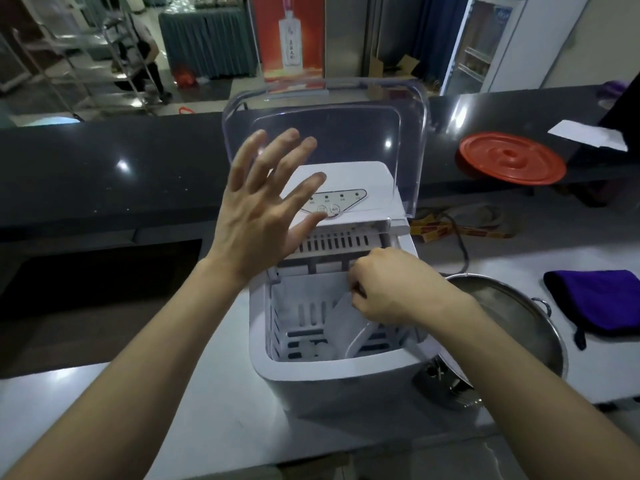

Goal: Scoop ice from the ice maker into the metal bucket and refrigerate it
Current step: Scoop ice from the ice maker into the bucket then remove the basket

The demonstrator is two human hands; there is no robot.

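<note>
A: Left first. Where's your left hand [263, 209]?

B: Raised above the ice maker [332, 362], fingers [277, 150] spread wide, holding nothing. It sits in front of the clear lid [408, 133], which stands tipped up and back. Thumb tip is over the control panel [346, 199].

A: And the ice maker itself?

B: White, centre of the pale tabletop [214, 393], bin open. A slotted basket [280, 327] inside; a few pieces of ice [320, 351] lie at the bottom left of it.

A: Your right hand [391, 289]?

B: Down inside the bin, fingers closed around the handle end of a translucent scoop [346, 327]. The scoop blade angles down toward the basket floor, beside the ice. Can't tell if any ice is in it.

A: Bucket?

B: Metal bucket [519, 327] just right of the ice maker, touching or nearly so, open. What's inside I can't tell.

A: Further right?

B: Purple cloth [602, 299] on the tabletop near the bucket. Behind, on the dark raised counter [104, 168], a red round lid [512, 157] and a white paper [588, 136].
</note>
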